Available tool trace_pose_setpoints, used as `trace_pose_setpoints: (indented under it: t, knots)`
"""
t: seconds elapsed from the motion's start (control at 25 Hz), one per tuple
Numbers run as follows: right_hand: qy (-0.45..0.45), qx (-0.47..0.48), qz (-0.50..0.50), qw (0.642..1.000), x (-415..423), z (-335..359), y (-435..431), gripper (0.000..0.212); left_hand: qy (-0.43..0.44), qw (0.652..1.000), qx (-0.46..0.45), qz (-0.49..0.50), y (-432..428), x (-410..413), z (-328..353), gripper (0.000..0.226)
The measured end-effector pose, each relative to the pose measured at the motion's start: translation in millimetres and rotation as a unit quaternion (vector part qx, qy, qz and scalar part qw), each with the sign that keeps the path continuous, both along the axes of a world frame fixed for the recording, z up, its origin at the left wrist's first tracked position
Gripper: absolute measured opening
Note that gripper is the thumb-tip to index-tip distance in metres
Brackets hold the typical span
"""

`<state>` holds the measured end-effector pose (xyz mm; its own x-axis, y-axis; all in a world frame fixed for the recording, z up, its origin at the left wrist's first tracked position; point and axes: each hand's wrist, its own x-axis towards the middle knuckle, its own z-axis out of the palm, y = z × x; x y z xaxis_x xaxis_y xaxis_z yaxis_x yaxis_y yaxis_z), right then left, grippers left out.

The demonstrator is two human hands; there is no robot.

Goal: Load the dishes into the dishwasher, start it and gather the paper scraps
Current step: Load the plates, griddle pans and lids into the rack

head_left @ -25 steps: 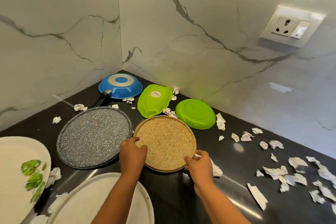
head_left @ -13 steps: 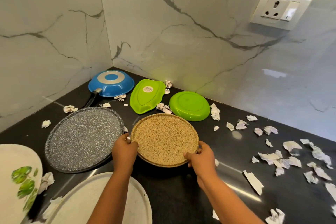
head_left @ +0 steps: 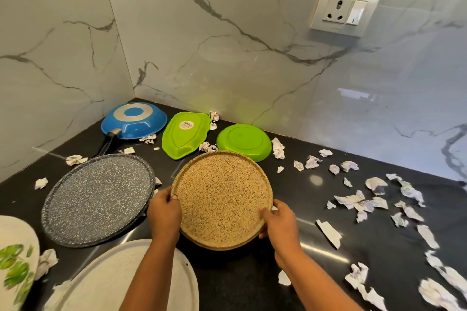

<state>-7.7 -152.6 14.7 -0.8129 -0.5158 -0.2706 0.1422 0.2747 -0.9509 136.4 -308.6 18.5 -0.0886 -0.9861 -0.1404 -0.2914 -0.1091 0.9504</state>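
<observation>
Both the left hand [head_left: 163, 212] and right hand [head_left: 279, 222] grasp opposite rims of the tan speckled round plate [head_left: 222, 197], probably to lift it level.

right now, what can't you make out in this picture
Head view:
- dishwasher: out of frame.
- leaf-print plate: cut by the left edge.
- white plate: cut by the bottom edge and the left forearm.
- sticker on green dish: print too small.
- left hand, right hand: whatever curls under the tan plate is hidden by it.
</observation>
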Motion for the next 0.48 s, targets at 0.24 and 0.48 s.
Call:
trace_pose_setpoints:
  t: [0.24, 0.48]
  knots:
    - [0.036, -0.001, -0.026, 0.999, -3, -6, 9, 0.027, 0.020, 1.000, -0.017, 0.005, 7, 1, 9, 0.026]
    - [0.059, -0.010, -0.043, 0.997, -4, 0, 29, 0.023, 0.031, 0.999, -0.018, -0.027, 15, -8, 12, 0.026]
